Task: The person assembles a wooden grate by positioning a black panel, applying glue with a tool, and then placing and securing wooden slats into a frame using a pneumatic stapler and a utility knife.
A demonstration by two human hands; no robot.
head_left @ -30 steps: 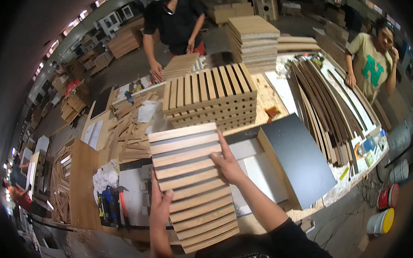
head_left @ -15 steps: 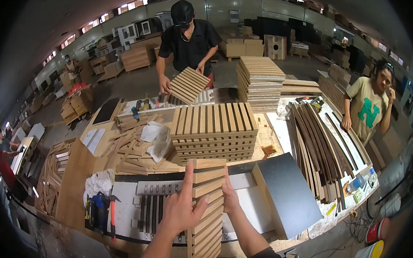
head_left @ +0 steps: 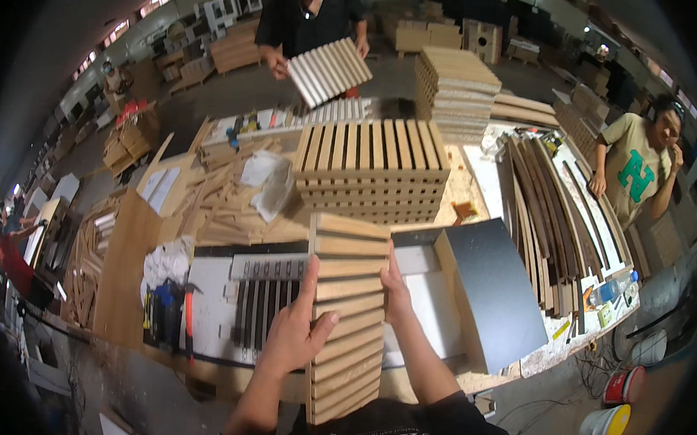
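Upright and tilted in front of me is a slatted wooden panel (head_left: 351,288) with pale parallel slats. My left hand (head_left: 299,329) grips its left edge, thumb on the slats and fingers along the side. At the opposite edge, my right hand (head_left: 396,287) is closed round the panel, its fingers partly hidden behind it. Below and left of the panel, a jig with dark strips (head_left: 258,311) lies on the bench. Just beyond stands a stack of slatted panels (head_left: 371,160). To the right of my right hand is a dark-topped box (head_left: 490,296).
A red-handled hammer (head_left: 188,323) lies at the left near a crumpled white cloth (head_left: 166,263). Loose wood strips (head_left: 215,203) cover the bench's left part. Long dark strips (head_left: 541,220) lie at right. Across the bench a person (head_left: 315,27) holds another slatted panel (head_left: 330,71); another person (head_left: 635,165) stands at right.
The panel in my hands has turned so more of its slatted face shows, and both hands remain on it. Across the bench, the co-worker's panel has been tilted up. My view has dipped downward.
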